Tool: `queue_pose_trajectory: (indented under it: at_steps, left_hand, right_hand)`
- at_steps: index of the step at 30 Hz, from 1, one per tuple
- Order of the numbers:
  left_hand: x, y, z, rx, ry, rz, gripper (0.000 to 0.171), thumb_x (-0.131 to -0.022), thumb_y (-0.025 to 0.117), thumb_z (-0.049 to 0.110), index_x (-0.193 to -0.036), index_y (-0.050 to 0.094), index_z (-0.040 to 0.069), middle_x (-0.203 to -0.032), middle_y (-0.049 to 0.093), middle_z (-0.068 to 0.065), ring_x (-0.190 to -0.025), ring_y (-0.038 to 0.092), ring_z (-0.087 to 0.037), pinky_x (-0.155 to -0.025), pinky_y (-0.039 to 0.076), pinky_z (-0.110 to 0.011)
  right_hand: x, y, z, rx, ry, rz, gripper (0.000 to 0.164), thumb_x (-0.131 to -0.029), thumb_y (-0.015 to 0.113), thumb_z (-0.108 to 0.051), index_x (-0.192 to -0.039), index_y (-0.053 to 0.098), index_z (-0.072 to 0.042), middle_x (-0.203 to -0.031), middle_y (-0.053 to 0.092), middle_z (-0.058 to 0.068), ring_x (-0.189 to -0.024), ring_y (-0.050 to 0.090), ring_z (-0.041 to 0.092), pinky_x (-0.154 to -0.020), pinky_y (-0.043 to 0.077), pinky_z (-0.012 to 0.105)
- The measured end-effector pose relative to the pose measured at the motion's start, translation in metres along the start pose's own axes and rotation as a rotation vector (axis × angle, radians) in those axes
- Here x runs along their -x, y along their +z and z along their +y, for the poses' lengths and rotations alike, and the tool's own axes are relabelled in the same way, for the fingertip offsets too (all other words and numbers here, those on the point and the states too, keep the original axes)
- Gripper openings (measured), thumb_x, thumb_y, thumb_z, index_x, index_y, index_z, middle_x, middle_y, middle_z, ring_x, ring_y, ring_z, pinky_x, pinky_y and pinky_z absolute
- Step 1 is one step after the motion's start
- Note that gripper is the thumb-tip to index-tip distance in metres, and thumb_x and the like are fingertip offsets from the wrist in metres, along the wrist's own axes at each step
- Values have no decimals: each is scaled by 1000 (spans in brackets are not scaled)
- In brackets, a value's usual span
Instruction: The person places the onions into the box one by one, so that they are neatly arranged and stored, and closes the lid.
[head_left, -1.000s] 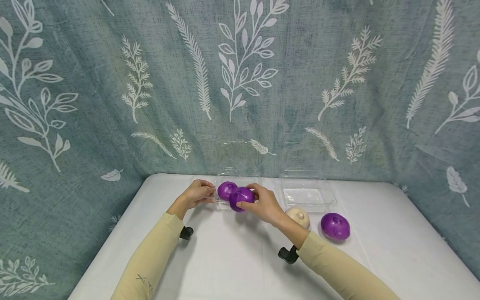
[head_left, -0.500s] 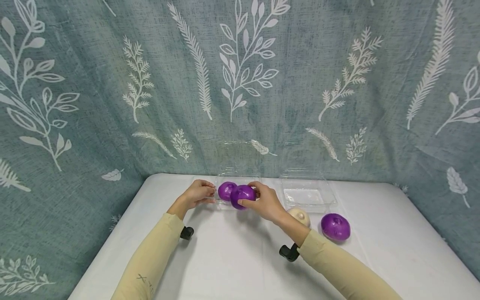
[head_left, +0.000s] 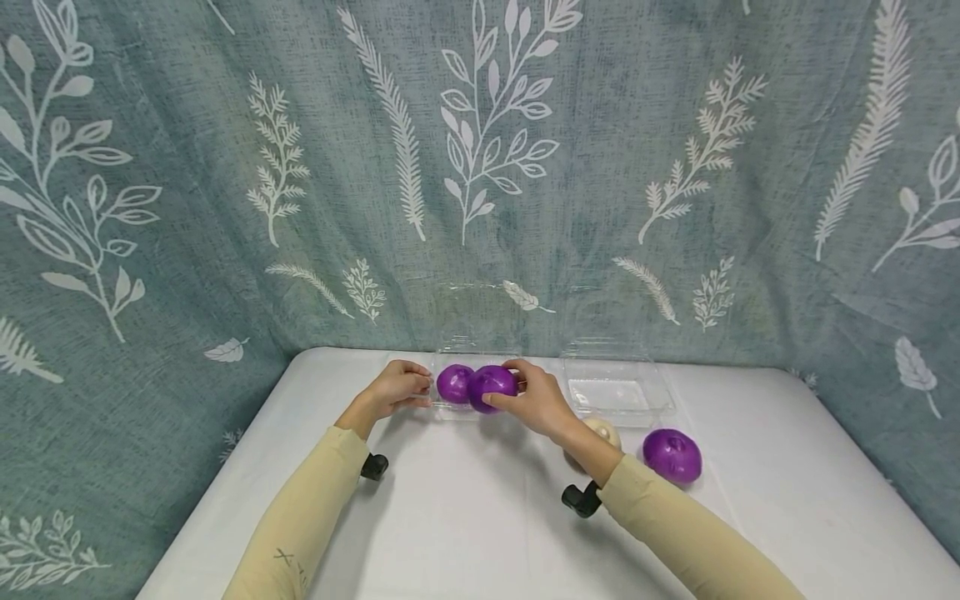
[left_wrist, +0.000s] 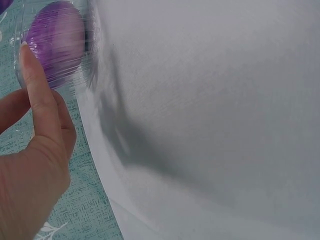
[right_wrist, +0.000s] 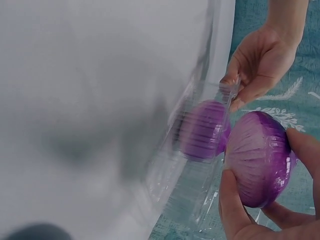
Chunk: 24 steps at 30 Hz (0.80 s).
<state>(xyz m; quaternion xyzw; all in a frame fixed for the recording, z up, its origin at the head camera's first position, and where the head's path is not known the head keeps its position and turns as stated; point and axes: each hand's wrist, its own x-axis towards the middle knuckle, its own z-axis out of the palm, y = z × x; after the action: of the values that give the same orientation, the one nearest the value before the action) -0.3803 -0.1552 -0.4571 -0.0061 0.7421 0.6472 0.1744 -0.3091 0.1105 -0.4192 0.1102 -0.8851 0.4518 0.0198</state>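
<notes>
A purple onion [head_left: 492, 388] is in my right hand [head_left: 543, 406], gripped between thumb and fingers over the left clear plastic container [head_left: 457, 414]. Another purple onion [right_wrist: 205, 131] sits inside that container, to the left of the held one. In the right wrist view the held onion [right_wrist: 257, 160] shows a paler, ribbed side. My left hand [head_left: 396, 387] pinches the container's left edge between thumb and fingers, also seen in the right wrist view. The left wrist view shows the left hand [left_wrist: 42, 135] at the clear wall, with the onion behind it.
A second clear plastic container [head_left: 609, 393] stands open to the right, with its lid raised at the back. A whitish onion [head_left: 604, 430], partly hidden by the right forearm, and a purple onion [head_left: 672, 456] lie on the white table [head_left: 450, 517]. A patterned curtain [head_left: 480, 167] hangs behind.
My right hand has carried the held onion slightly right and farther back over the container. The left hand has kept its place at the container's edge.
</notes>
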Motion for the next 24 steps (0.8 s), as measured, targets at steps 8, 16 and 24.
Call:
queue_pose_trajectory:
  at_steps: [8,16,24]
  left_hand:
    - [2,0,1,4,-3,0,31,-104,51,0,-132,51,-15,-121,54,-28,-96,57,-25,-79,66,-33]
    - [2,1,1,-1,5,-2,33,-104,52,0,-133,50,-16,-118,54,-27,-90,57,-21,-78,66,-33]
    - [3,2,1,-1,9,-1,34,-104,51,-1,-134,49,-17,-120,53,-28,-97,57,-25,-79,66,-32]
  right_hand:
    - [-5,-1,6,-4,11,6,65,-85,84,-30,-139,58,-5,-124,70,17,-108,68,29,-88,63,39]
    - [-6,-3,9,-5,12,3,64,-85,84,-29,-138,58,-4,-123,69,19,-108,68,32,-86,63,38]
    - [-12,-3,11,-23,9,10,66,-86,84,-28,-141,56,-4,-126,68,21,-110,67,33,-89,63,40]
